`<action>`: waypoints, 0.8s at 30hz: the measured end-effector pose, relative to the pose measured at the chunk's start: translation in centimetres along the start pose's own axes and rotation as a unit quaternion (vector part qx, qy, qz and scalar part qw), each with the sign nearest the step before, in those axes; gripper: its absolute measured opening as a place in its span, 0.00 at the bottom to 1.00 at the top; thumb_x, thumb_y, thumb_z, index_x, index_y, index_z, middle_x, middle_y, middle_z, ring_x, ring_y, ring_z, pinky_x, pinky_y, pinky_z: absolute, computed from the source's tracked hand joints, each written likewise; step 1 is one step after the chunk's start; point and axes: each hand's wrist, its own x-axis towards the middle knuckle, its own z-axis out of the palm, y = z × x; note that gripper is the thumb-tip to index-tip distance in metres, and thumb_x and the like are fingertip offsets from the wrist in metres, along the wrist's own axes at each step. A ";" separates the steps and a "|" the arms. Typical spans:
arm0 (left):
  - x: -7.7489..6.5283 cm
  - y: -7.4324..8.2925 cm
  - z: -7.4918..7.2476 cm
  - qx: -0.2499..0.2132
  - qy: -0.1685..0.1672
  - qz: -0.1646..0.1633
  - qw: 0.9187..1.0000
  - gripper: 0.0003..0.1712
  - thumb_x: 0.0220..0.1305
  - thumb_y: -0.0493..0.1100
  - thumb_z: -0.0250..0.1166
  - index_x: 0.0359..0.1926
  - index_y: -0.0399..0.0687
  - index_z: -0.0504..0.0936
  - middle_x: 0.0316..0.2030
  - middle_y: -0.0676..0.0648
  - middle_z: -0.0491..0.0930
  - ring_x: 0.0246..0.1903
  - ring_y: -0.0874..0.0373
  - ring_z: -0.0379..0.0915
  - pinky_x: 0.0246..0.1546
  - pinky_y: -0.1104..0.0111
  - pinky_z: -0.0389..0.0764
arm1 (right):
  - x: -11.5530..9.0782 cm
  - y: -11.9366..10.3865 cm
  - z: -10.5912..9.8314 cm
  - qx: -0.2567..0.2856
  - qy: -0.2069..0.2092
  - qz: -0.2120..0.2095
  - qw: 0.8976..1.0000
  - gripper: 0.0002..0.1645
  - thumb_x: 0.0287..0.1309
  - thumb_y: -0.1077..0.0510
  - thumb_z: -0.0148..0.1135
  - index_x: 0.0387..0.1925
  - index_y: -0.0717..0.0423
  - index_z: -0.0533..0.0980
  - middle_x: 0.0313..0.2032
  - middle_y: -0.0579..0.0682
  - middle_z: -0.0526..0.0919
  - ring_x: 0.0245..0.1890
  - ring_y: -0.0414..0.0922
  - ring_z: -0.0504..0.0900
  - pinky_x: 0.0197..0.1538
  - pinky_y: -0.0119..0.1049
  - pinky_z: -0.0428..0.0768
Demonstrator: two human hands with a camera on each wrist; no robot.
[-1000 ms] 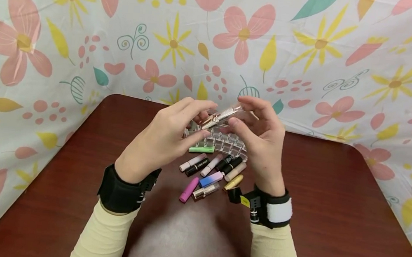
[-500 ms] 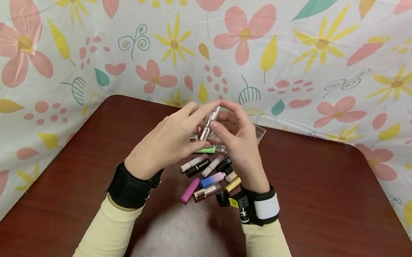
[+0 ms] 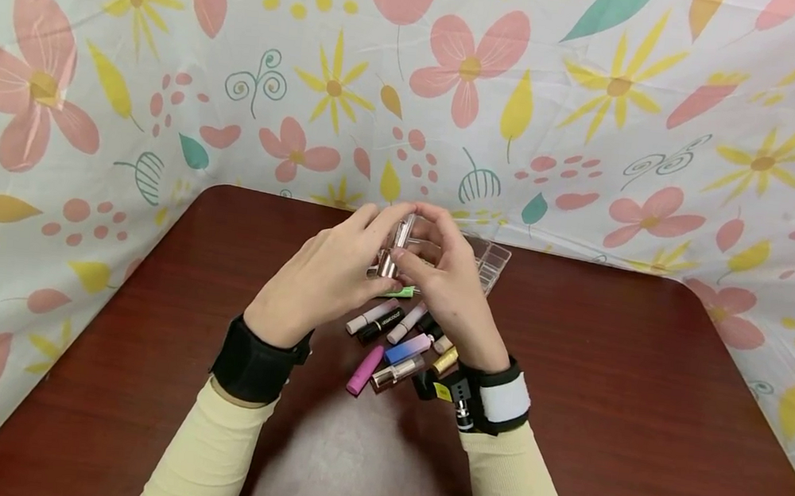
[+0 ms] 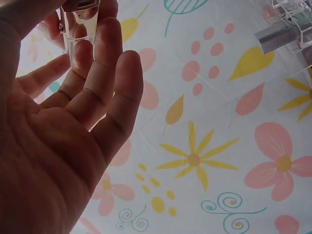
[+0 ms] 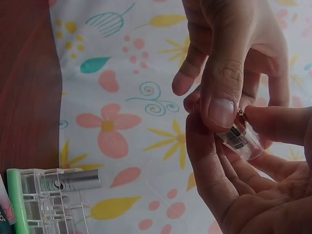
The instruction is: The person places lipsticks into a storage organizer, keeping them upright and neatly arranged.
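Observation:
A lipstick [image 3: 397, 250] with a clear cap and a shiny rose-gold base is held up, nearly upright, between both hands. My left hand [image 3: 326, 277] pinches it near the base from the left. From the right, my right hand [image 3: 449, 289] has its thumb against the middle, its fingers curling behind. The clear part of the lipstick [image 4: 83, 29] shows at the top of the left wrist view. In the right wrist view a small printed label is visible on the lipstick [image 5: 243, 141], partly covered by the left thumb.
Behind the hands stands a clear compartment organizer [image 3: 495, 264]; a silver tube [image 5: 70, 180] lies in it. A green tube [image 3: 404, 291] is at its front. Nearer lie several lipsticks, among them a magenta one [image 3: 365, 370], a blue-pink one [image 3: 408, 349] and a gold one [image 3: 445, 362].
The lipstick has turned from slanted to nearly upright and come slightly left and lower. My right hand has moved left, close to my left hand, uncovering the organizer's right side.

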 end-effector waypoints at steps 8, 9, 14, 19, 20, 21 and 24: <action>0.2 0.0 0.2 -0.017 0.025 -0.008 1.000 0.48 0.55 0.45 0.77 0.72 0.47 0.62 0.51 0.42 0.67 0.32 0.57 0.77 0.34 0.70 0.83 | 0.0 -0.1 -0.3 -0.005 -0.026 -0.009 1.000 0.38 0.67 0.67 0.59 0.73 0.37 0.64 0.59 0.54 0.78 0.55 0.50 0.82 0.45 0.39 0.85; 0.2 -0.1 0.2 -0.020 0.031 -0.009 0.999 0.47 0.56 0.43 0.77 0.72 0.46 0.62 0.52 0.41 0.65 0.30 0.57 0.76 0.33 0.70 0.82 | 0.0 -0.2 -0.4 0.001 -0.032 -0.013 0.999 0.39 0.67 0.68 0.58 0.74 0.37 0.64 0.60 0.54 0.78 0.56 0.51 0.81 0.47 0.39 0.85; 0.4 -0.6 0.4 -0.049 0.053 -0.024 0.997 0.45 0.55 0.38 0.75 0.68 0.41 0.60 0.58 0.40 0.66 0.33 0.55 0.75 0.35 0.69 0.80 | 0.0 0.0 -0.7 0.047 -0.059 -0.013 0.997 0.39 0.70 0.68 0.55 0.76 0.37 0.63 0.64 0.54 0.76 0.60 0.49 0.78 0.54 0.37 0.83; 0.4 -1.4 0.6 -0.086 0.041 -0.017 0.995 0.41 0.59 0.40 0.75 0.64 0.43 0.59 0.51 0.44 0.75 0.39 0.56 0.75 0.39 0.67 0.79 | 0.2 0.5 -0.6 0.062 -0.058 0.003 0.996 0.28 0.72 0.64 0.55 0.70 0.47 0.70 0.63 0.55 0.78 0.60 0.45 0.79 0.56 0.38 0.83; 0.5 -1.6 0.7 -0.088 0.041 -0.011 0.995 0.39 0.60 0.39 0.75 0.63 0.43 0.59 0.50 0.45 0.76 0.39 0.57 0.75 0.40 0.68 0.79 | 0.2 0.6 -0.5 0.063 -0.050 0.007 0.997 0.26 0.72 0.64 0.55 0.69 0.49 0.72 0.61 0.55 0.79 0.57 0.45 0.81 0.55 0.38 0.83; 0.5 -1.7 0.7 -0.088 0.044 -0.005 0.995 0.37 0.61 0.40 0.74 0.63 0.44 0.61 0.49 0.46 0.76 0.37 0.58 0.75 0.39 0.69 0.80 | 0.3 0.7 -0.4 0.063 -0.038 0.007 0.997 0.25 0.72 0.64 0.55 0.67 0.50 0.73 0.59 0.55 0.79 0.54 0.44 0.82 0.54 0.38 0.84; 0.6 -2.0 1.0 -0.082 0.062 0.011 0.995 0.32 0.63 0.40 0.72 0.61 0.44 0.65 0.50 0.48 0.76 0.40 0.59 0.79 0.41 0.70 0.82 | 0.5 1.1 0.1 0.069 0.009 -0.010 0.998 0.23 0.71 0.65 0.55 0.65 0.54 0.74 0.55 0.56 0.79 0.49 0.45 0.82 0.51 0.38 0.85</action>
